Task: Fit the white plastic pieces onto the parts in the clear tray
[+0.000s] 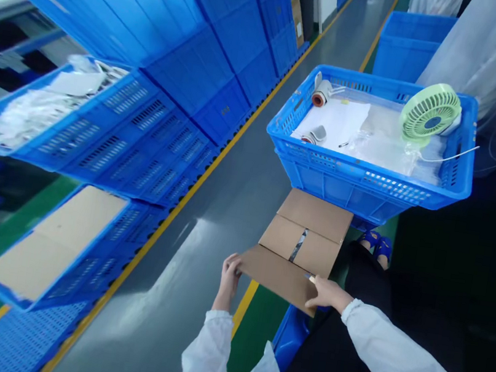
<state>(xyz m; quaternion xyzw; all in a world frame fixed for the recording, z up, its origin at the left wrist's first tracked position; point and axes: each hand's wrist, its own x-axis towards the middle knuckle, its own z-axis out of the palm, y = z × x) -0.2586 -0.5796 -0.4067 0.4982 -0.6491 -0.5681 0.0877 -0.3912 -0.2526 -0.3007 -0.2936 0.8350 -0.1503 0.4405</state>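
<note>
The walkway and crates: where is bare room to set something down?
Grey floor lies bare between the left crate stack and the cardboard box. The cardboard in the lower left crate is bare too. Crowded: right half of the blue basket, with plastic bags and green fan, and the near flap, at left hand and right hand.

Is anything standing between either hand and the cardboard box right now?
Nothing visible: the left hand and right hand already grip opposite ends of the near flap of the cardboard box. The blue crate bearing the green fan stands beyond the box's far end, not between.
</note>
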